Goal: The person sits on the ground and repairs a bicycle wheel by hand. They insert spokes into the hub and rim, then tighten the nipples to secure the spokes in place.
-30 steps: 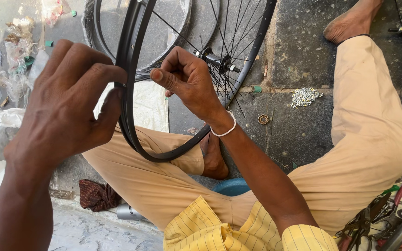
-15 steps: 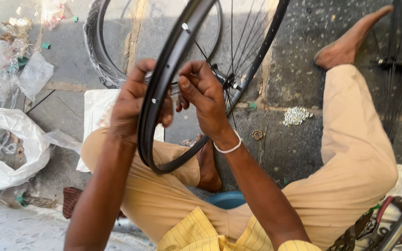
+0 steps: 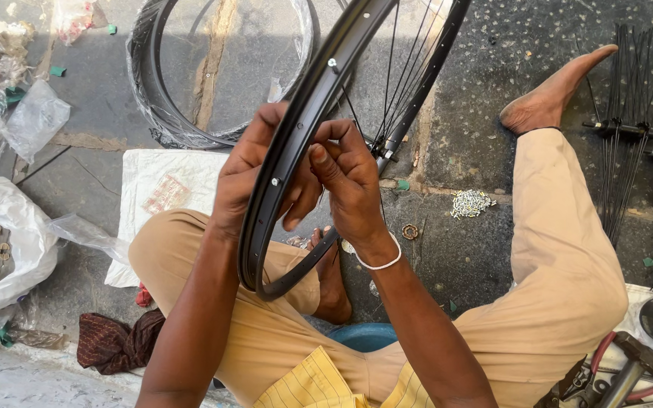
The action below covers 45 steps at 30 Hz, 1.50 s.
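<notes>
Head view looks down on a person seated on the pavement in tan trousers and a yellow striped shirt. At the bottom right of the frame lie pliers [image 3: 606,370] and other tools; at the bottom left a dark red cloth [image 3: 115,344] sits on the ground. In the middle of the frame both hands meet at a black wheel rim [image 3: 281,162] held on edge over the lap, its spokes running to a hub [image 3: 382,147] just right of the hands. The left hand [image 3: 255,177] wraps the rim from behind, fingers curled around it. The right hand [image 3: 349,181], a white band on its wrist, has its fingertips pressed together at the rim's inner edge; what they pinch cannot be made out. Farther off, a pile of small metal pieces [image 3: 470,202] lies on the ground right of centre, a bare foot [image 3: 549,94] rests at the upper right, and a tyre [image 3: 168,98] wrapped in clear plastic lies at the upper left.
</notes>
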Each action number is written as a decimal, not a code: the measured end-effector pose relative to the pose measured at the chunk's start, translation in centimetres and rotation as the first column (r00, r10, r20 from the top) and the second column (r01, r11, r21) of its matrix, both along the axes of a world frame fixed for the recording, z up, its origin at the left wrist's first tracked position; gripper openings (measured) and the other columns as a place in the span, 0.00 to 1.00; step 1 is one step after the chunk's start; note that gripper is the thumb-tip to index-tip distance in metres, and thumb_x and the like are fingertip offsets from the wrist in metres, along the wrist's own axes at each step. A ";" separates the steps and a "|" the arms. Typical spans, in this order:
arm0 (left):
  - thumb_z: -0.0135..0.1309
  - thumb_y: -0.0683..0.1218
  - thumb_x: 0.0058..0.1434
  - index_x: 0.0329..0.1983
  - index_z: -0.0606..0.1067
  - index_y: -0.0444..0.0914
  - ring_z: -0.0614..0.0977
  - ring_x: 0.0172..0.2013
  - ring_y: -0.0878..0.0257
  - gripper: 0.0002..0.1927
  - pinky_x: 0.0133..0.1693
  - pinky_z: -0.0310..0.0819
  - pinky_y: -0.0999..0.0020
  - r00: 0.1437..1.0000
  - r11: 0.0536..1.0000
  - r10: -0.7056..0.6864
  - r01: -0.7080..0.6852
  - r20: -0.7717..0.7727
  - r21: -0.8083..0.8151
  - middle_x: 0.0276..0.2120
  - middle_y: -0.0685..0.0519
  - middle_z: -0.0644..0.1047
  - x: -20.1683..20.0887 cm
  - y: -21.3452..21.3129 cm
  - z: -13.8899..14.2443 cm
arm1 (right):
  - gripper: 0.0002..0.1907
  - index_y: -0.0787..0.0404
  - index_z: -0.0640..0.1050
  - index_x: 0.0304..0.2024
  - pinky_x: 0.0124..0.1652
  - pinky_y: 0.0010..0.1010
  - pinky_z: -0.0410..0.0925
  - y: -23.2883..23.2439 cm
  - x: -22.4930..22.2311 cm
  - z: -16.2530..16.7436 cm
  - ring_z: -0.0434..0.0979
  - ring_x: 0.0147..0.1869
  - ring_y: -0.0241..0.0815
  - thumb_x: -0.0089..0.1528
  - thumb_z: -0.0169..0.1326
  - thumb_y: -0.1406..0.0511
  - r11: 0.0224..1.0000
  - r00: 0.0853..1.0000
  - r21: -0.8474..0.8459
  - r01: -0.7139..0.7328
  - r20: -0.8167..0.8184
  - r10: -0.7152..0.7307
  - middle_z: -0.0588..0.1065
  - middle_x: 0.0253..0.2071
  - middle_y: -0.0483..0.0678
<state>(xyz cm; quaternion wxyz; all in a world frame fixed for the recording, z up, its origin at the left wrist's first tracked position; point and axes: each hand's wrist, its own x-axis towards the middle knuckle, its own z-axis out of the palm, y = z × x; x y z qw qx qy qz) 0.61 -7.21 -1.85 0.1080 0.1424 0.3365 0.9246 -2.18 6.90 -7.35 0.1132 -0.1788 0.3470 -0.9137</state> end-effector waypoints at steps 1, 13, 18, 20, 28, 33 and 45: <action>0.57 0.43 0.72 0.56 0.63 0.38 0.69 0.14 0.65 0.16 0.19 0.58 0.73 1.000 1.000 0.000 0.000 -0.011 -0.001 0.20 0.52 0.69 0.2 -0.1 -0.3 | 0.12 0.63 0.68 0.53 0.45 0.17 0.67 0.0 0.0 -0.1 0.73 0.45 0.27 0.74 0.52 0.62 1.000 1.000 0.021 0.004 -0.004 -0.004 0.76 0.42 0.44; 0.54 0.40 0.70 0.67 0.63 0.36 0.67 0.13 0.63 0.24 0.20 0.60 0.71 0.999 1.000 0.023 -0.023 -0.025 -0.015 0.20 0.53 0.68 0.7 0.4 -0.5 | 0.14 0.63 0.69 0.53 0.42 0.17 0.66 0.3 0.3 0.3 0.71 0.42 0.26 0.75 0.52 0.60 0.995 0.996 0.085 0.051 -0.081 -0.045 0.75 0.40 0.43; 0.56 0.40 0.61 0.68 0.62 0.43 0.70 0.16 0.55 0.32 0.21 0.64 0.68 0.997 0.997 0.075 -0.075 0.013 -0.034 0.26 0.51 0.68 0.5 0.1 0.2 | 0.14 0.62 0.68 0.52 0.36 0.16 0.63 0.0 0.2 0.4 0.69 0.38 0.25 0.72 0.53 0.60 0.995 0.999 0.090 0.040 0.009 -0.041 0.74 0.38 0.41; 0.57 0.39 0.61 0.67 0.62 0.43 0.71 0.17 0.55 0.31 0.24 0.65 0.67 0.996 0.996 0.085 -0.085 0.004 -0.033 0.27 0.52 0.68 0.4 0.1 0.3 | 0.14 0.62 0.68 0.53 0.36 0.16 0.62 0.0 0.2 0.3 0.67 0.37 0.25 0.73 0.53 0.61 0.996 0.999 0.077 0.042 -0.015 -0.041 0.72 0.37 0.40; 0.62 0.37 0.52 0.66 0.61 0.46 0.76 0.21 0.48 0.39 0.25 0.69 0.57 0.971 0.976 0.210 -0.202 0.117 -0.078 0.26 0.50 0.70 0.4 0.4 0.2 | 0.14 0.63 0.68 0.54 0.36 0.17 0.62 0.1 0.0 0.5 0.66 0.36 0.25 0.74 0.53 0.61 0.997 0.999 0.071 0.034 -0.023 -0.033 0.71 0.35 0.40; 0.55 0.39 0.69 0.63 0.64 0.40 0.73 0.14 0.57 0.21 0.19 0.64 0.70 0.992 0.991 0.115 -0.118 -0.059 -0.057 0.22 0.51 0.71 0.3 0.6 0.3 | 0.15 0.62 0.68 0.54 0.33 0.16 0.60 0.2 0.0 0.7 0.64 0.33 0.24 0.73 0.53 0.60 0.997 1.000 0.077 0.023 -0.008 -0.023 0.70 0.32 0.38; 0.59 0.38 0.56 0.69 0.60 0.46 0.76 0.20 0.53 0.38 0.23 0.68 0.62 0.950 0.968 0.244 -0.226 0.196 -0.111 0.28 0.50 0.70 0.8 0.4 -0.3 | 0.15 0.63 0.69 0.54 0.35 0.15 0.61 0.2 0.1 0.5 0.67 0.34 0.24 0.73 0.53 0.59 0.985 0.995 0.147 0.092 -0.042 -0.087 0.72 0.32 0.40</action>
